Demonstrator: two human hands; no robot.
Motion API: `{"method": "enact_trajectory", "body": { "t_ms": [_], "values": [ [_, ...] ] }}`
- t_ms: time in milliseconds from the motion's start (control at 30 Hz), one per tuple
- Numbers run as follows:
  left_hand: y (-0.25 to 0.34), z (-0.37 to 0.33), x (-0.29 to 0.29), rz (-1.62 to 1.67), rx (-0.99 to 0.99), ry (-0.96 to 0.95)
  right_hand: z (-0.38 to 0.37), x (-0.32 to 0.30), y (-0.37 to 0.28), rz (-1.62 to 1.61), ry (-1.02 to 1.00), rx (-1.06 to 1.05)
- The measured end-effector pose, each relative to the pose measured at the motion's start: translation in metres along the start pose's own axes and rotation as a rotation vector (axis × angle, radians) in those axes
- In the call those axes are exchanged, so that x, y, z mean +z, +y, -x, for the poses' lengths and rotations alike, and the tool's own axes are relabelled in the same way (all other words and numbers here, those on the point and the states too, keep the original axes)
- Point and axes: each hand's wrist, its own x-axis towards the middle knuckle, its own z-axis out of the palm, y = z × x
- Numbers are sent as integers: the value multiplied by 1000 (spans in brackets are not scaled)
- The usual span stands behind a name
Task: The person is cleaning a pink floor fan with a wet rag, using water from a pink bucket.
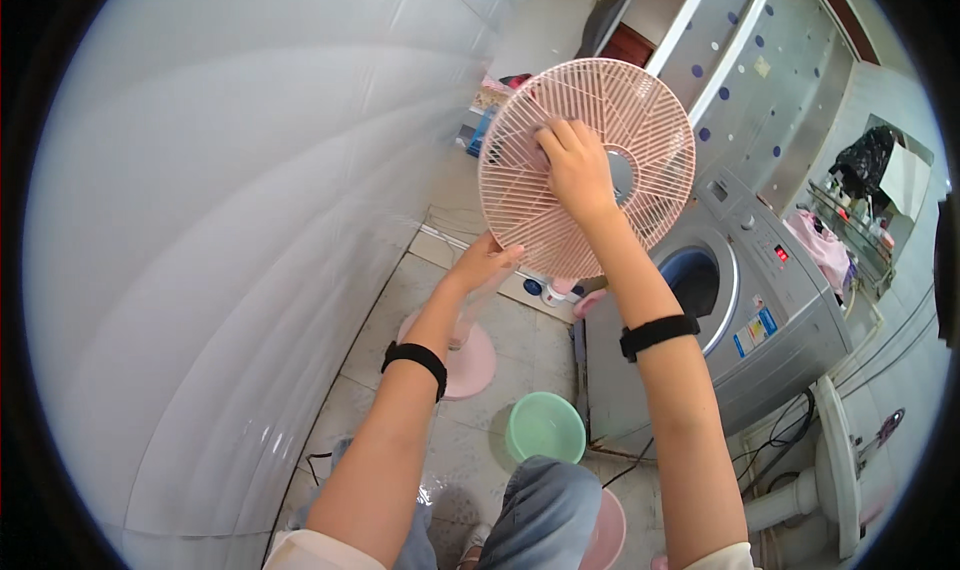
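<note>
A pink standing fan (655, 120) with a round slatted grille and a grey centre cap faces me. My left hand (484, 263) is closed at the lower left edge of its grille, with the thumb along the rim. My right hand (580, 170) presses on the front of the grille, just left of the cap. Its fingers are curled, and a bit of something pinkish shows under them, too hidden to name. Below my left hand, the fan's round pink base (474, 368) rests on the tiled floor, and its pole is partly covered by my forearm.
A grey front-loading washing machine (790, 315) stands at the right, beside a white sink (838, 460). A green basin (546, 425) and a pink basin (607, 535) sit on the floor near my knees. A pale tiled wall (230, 220) runs along the left.
</note>
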Motion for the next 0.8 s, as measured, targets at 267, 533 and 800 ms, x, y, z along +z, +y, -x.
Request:
{"method": "enact_trajectory", "body": {
  "t_ms": [267,533,800],
  "values": [
    [-18,-5,-11,-184,147,-10,42,-16,1,-2,-83,121],
    [7,2,0,-12,-46,-12,17,-10,-1,-25,21,8],
    [2,-2,-6,-11,-42,7,60,-9,6,131,-56,83]
  ]
}}
